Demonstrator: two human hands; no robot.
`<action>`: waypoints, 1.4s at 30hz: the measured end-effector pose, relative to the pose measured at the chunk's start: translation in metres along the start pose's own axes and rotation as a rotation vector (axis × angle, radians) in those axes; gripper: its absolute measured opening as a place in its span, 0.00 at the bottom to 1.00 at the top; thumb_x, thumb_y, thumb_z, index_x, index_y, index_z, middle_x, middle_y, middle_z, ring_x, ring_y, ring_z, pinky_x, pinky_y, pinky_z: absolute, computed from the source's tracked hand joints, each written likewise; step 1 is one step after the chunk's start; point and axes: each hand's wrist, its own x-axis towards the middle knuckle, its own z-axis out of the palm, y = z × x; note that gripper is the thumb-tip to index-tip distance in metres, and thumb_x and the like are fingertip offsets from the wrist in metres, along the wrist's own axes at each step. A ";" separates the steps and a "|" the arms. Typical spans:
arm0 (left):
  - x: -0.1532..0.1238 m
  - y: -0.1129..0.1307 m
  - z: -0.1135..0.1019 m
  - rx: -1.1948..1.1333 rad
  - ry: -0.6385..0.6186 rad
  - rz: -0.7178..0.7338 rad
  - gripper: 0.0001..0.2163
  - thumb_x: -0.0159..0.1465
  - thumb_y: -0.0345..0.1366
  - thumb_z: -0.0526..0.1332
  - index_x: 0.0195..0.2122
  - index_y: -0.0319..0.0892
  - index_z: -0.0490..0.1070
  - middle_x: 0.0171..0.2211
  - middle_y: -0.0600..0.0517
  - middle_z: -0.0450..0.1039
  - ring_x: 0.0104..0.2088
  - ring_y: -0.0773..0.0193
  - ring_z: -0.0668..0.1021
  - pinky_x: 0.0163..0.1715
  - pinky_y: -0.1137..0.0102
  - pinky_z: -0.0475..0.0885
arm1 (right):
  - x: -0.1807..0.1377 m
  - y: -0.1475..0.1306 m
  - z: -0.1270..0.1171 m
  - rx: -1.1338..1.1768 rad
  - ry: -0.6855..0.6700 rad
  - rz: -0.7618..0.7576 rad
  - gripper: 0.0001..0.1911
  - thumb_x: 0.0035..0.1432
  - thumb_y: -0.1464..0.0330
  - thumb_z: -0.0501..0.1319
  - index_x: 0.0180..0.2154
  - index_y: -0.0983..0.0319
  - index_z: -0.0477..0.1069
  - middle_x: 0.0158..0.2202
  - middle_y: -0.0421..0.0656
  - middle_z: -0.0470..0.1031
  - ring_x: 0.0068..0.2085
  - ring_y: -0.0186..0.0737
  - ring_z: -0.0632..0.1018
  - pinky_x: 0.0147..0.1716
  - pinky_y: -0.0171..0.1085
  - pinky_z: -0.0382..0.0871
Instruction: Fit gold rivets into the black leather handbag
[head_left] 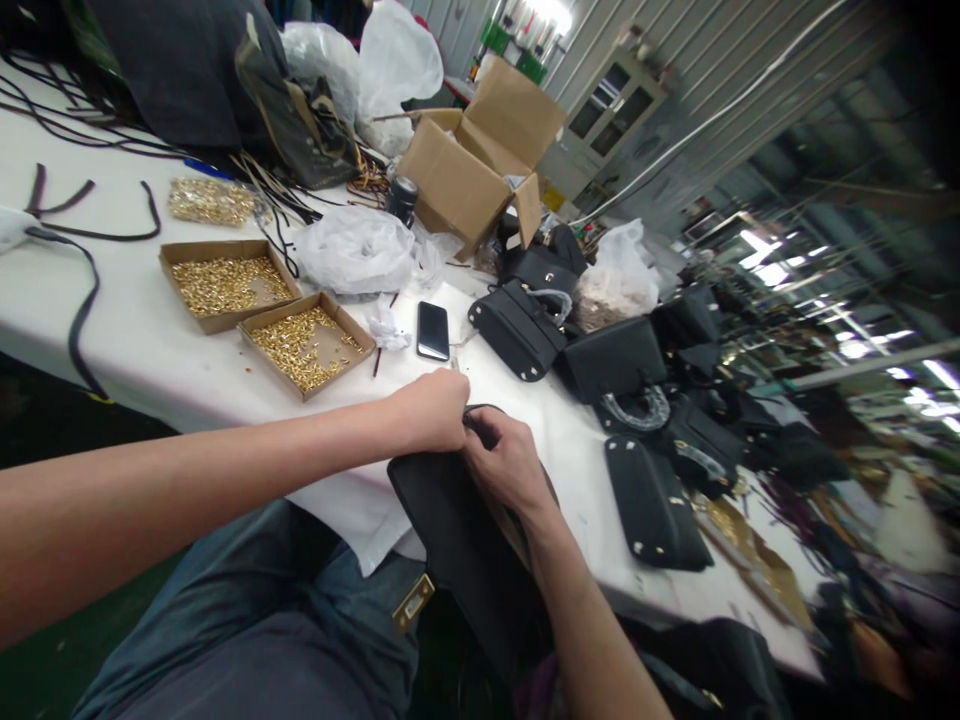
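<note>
A worker's left hand [431,410] clenches and right hand [514,465] pinches the far end of a black bag [457,530] at the tabletop's [581,475] near edge, its handling seemingly unfinished, as other bags [652,505] lie right.

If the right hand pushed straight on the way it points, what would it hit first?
Probably the left hand, just ahead of the right hand at the edge of the bag. Depth is unclear there, so that edge might come first.
</note>
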 end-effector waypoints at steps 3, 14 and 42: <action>-0.002 -0.003 -0.002 0.027 0.007 0.011 0.05 0.56 0.30 0.67 0.27 0.36 0.83 0.22 0.41 0.77 0.24 0.56 0.75 0.26 0.65 0.60 | 0.000 0.001 0.000 -0.007 -0.008 -0.005 0.06 0.66 0.71 0.63 0.39 0.59 0.81 0.37 0.42 0.84 0.38 0.44 0.82 0.41 0.40 0.72; 0.001 -0.010 -0.005 0.012 -0.059 0.200 0.08 0.55 0.26 0.64 0.20 0.39 0.78 0.16 0.49 0.70 0.19 0.65 0.61 0.24 0.63 0.55 | -0.001 0.002 -0.002 -0.035 0.002 -0.035 0.07 0.64 0.73 0.64 0.39 0.59 0.81 0.38 0.41 0.84 0.39 0.43 0.81 0.41 0.40 0.70; 0.015 -0.018 0.011 0.146 -0.004 0.201 0.08 0.59 0.29 0.64 0.30 0.35 0.84 0.27 0.40 0.81 0.27 0.55 0.76 0.27 0.63 0.62 | 0.003 0.006 0.003 -0.026 0.024 0.040 0.04 0.65 0.69 0.66 0.38 0.59 0.82 0.37 0.41 0.84 0.38 0.44 0.82 0.40 0.40 0.71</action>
